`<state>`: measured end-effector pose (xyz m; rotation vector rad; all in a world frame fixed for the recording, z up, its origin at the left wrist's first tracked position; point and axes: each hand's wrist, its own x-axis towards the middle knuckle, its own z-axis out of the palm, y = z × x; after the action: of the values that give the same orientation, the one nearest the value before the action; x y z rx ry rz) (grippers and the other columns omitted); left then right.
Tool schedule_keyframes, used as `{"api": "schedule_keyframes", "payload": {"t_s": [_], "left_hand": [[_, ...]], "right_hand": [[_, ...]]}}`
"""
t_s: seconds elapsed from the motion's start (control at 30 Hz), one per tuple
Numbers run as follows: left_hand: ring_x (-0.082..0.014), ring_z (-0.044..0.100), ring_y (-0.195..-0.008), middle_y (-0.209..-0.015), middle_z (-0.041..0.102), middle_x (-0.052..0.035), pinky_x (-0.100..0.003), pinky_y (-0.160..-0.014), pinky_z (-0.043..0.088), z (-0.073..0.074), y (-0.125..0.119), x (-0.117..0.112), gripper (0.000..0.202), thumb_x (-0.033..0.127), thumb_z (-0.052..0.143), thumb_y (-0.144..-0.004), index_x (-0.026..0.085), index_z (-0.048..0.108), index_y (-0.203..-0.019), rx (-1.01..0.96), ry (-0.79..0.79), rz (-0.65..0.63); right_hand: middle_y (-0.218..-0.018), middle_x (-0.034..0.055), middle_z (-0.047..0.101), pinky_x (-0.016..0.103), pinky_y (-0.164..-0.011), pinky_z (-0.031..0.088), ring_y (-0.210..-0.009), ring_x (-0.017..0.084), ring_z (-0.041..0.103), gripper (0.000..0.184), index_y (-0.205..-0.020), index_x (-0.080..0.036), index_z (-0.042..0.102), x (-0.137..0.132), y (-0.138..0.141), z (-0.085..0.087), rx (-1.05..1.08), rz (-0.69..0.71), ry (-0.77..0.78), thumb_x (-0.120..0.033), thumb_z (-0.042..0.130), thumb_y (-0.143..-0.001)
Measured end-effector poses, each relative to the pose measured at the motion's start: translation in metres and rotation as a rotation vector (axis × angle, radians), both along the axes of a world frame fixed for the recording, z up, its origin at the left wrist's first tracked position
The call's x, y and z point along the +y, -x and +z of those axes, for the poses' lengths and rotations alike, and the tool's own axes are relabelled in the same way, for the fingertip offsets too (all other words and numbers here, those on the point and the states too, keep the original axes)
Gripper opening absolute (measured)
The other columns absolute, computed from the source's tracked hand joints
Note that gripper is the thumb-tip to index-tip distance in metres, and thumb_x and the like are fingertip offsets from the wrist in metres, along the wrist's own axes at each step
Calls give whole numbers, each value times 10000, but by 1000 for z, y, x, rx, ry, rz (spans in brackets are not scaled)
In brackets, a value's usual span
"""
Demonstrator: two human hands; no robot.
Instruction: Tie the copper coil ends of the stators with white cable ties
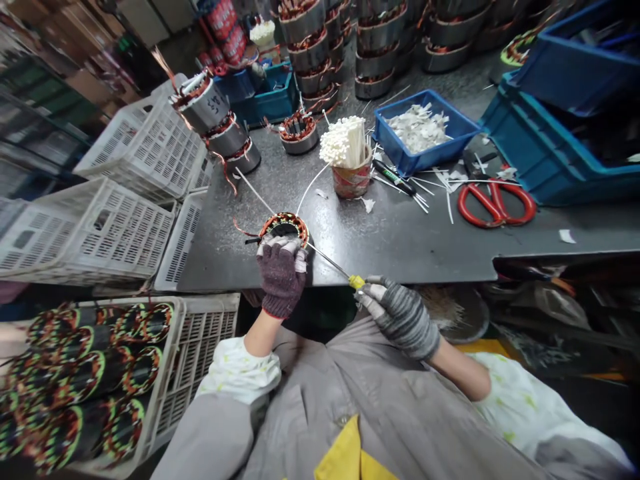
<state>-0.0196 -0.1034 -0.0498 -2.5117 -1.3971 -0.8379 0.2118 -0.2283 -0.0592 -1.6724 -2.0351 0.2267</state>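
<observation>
My left hand [283, 273], in a dark purple glove with taped fingertips, grips a motor stator [285, 219] at the front edge of the bench. Copper windings ring the stator's top, and two white cords stick up from it. My right hand [395, 310], in a grey striped glove, is closed around the yellow handle of a screwdriver [356, 281]. Its thin metal shaft runs up and left to the stator's right side. The exact spot where the tip meets the windings is too small to make out.
Behind the stator stands a tub of white sticks [351, 181]. Red-handled scissors [497, 203], a marker [395, 177] and a blue tray [430, 157] of white scraps lie to the right. Stacked stators [215, 123] stand at the back left. A crate [167, 373] holds several wound stators.
</observation>
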Motion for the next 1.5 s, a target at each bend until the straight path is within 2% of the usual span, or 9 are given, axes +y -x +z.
{"api": "schedule_keyframes", "payload": {"t_s": [0.27,0.5,0.73,0.87,1.03,1.1,1.27,1.33,1.5], "left_hand": [[-256,622,-1132,-1055,692,-100,-482,-1060,464,0,10,2,159,236,529,-942,205,608,-1077,-14,-37,-93],[-242,622,-1123,-1027,686,-83,-470,-1057,467,1,13,4,137,216,576,-929,214,587,-1066,-74,-62,-157],[-256,627,-1139,-1062,701,-89,-493,-1063,443,4,16,3,144,240,602,-921,217,604,-1063,-52,27,-137],[-259,624,-1122,-1043,698,-87,-490,-1053,446,0,16,4,146,232,603,-917,217,603,-1063,-66,-24,-137],[-268,614,-1133,-1060,690,-99,-497,-1052,450,-4,22,10,136,231,586,-916,213,602,-1050,-75,-61,-94],[-262,620,-1119,-1042,688,-91,-489,-1043,460,-3,24,11,119,235,586,-914,217,596,-1032,-81,-52,-110],[-251,628,-1083,-987,683,-74,-471,-1013,478,0,26,8,112,224,595,-913,223,588,-1025,-106,-57,-185],[-254,626,-1080,-997,682,-78,-476,-1009,474,0,25,7,112,230,597,-914,223,590,-1025,-97,-45,-170],[-251,625,-1059,-986,676,-68,-478,-994,476,1,22,4,118,212,602,-913,224,578,-1028,-91,-85,-149]], "right_hand": [[-945,125,787,305,-673,534,-771,231,731,386,-1197,-179,743,20,-38,15,-152,48,150,-402,489,-1011],[-1078,85,787,258,-764,566,-886,173,748,342,-1052,-228,782,6,-22,0,64,113,1,-281,444,-1035],[-992,117,793,284,-682,515,-819,221,736,348,-1157,-154,750,11,-38,29,-224,139,4,-341,493,-1014],[-987,101,789,296,-682,532,-802,217,732,296,-1099,-194,766,6,-20,10,-128,78,-22,-334,521,-1008],[-1040,50,792,322,-887,582,-991,199,739,311,-1075,-249,770,-8,21,-24,129,98,-158,-218,463,-1035],[-1012,68,788,316,-819,581,-927,204,740,282,-1051,-230,768,-5,19,-14,93,89,-106,-252,487,-1032],[-874,106,763,298,-662,498,-748,207,696,302,-1004,-183,746,16,-24,39,-76,181,-43,-380,518,-1024],[-858,97,757,287,-646,481,-733,195,685,310,-979,-192,740,20,-30,45,-73,205,-30,-393,509,-1028],[-976,82,770,285,-699,547,-788,177,714,351,-973,-223,754,26,13,13,292,104,9,-368,443,-1047]]}}
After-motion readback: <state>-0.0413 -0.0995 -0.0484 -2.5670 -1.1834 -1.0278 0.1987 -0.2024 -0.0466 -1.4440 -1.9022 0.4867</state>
